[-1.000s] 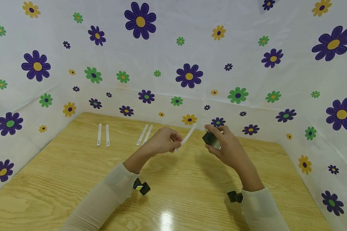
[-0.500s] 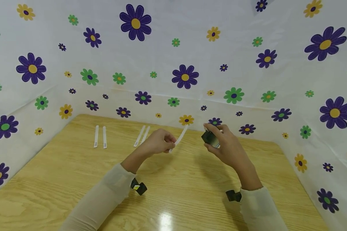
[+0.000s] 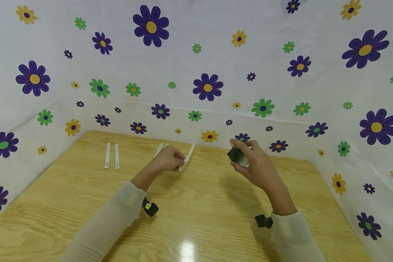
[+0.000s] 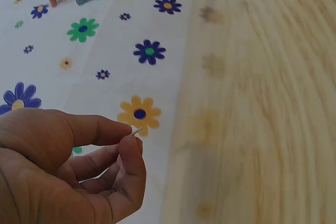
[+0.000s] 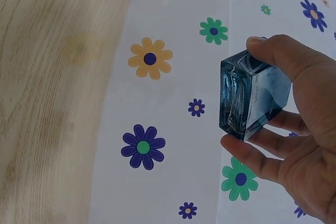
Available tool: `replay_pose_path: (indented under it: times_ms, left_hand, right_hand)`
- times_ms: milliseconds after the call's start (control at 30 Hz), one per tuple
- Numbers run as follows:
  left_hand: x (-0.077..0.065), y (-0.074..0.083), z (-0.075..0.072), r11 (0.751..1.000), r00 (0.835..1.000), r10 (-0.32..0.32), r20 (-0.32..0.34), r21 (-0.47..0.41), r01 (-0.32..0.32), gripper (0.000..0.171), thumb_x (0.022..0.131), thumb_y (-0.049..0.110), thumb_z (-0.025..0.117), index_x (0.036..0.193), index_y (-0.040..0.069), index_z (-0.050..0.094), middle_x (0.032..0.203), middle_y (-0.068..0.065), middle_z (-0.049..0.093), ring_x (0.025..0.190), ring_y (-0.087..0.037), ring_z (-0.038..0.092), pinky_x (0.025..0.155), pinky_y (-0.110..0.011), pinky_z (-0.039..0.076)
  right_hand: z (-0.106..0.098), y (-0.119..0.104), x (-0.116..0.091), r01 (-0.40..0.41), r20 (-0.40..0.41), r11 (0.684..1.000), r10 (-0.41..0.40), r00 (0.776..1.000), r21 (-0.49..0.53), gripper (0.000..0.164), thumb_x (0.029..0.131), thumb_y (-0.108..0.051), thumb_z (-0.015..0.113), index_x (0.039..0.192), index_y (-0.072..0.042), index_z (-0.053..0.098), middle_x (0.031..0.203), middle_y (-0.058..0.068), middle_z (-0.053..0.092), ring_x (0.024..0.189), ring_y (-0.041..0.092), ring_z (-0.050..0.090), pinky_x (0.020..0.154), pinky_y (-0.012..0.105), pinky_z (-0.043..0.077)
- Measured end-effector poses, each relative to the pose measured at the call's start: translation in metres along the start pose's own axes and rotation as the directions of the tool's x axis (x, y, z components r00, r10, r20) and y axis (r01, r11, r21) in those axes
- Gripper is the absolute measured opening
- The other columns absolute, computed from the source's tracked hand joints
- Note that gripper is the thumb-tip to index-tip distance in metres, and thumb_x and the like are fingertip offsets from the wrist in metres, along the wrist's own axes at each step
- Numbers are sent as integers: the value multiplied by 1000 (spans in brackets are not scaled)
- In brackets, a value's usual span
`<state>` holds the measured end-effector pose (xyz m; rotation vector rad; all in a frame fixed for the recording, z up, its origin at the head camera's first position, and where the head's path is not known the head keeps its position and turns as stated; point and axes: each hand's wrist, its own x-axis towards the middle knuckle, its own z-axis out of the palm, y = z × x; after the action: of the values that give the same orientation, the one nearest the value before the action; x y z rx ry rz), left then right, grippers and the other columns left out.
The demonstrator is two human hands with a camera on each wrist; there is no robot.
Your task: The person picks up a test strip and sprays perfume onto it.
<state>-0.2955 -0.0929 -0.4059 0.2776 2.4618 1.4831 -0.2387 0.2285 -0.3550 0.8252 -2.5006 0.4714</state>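
Note:
My left hand (image 3: 166, 159) pinches a white paper test strip (image 3: 189, 153) near its lower, printed end, above the table. In the left wrist view the strip (image 4: 136, 130) shows as a thin edge between thumb and finger. On the right, my right hand (image 3: 262, 169) holds a blue-tinted glass perfume bottle (image 5: 236, 98) off the table, thumb on one side and fingers on the other. One finger of it lies by the bottle's spray top, as the left wrist view shows. Bottle and strip are well apart.
Two white strips (image 3: 107, 156) lie side by side at the table's left. Another pair of strips (image 3: 159, 149) lies partly hidden behind my left hand. A flowered cloth (image 3: 170, 65) stands around the back and sides of the wooden table (image 3: 196, 211).
My left hand has moved leftward with the strip, away from the bottle and toward the middle pair of strips. The right hand and perfume bottle have stayed almost in place.

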Motion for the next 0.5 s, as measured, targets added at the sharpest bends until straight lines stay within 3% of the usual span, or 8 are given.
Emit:
replay_pose_path:
  times_ms: [300,500]
  left_hand:
    - [8,-25,-19,994,994,-81,-68,75,86,17,94,3,68,107,-6,71,101,-16,68,74,-18,63,67,-28,58]
    - [9,-32,-28,986,988,-120,-95,108,130,18,94,2,68,109,-7,72,101,-17,68,72,-18,62,64,-27,58]
  right_hand:
    - [0,0,0,7,-11,1000,-7,1000,6,73,87,-22,84,151,-20,48,125,26,55,80,32,67,65,45,59]
    - [-1,0,0,15,-20,1000,-15,1000,2,74,87,-21,84,150,-21,48,124,26,55,76,30,66,62,42,58]
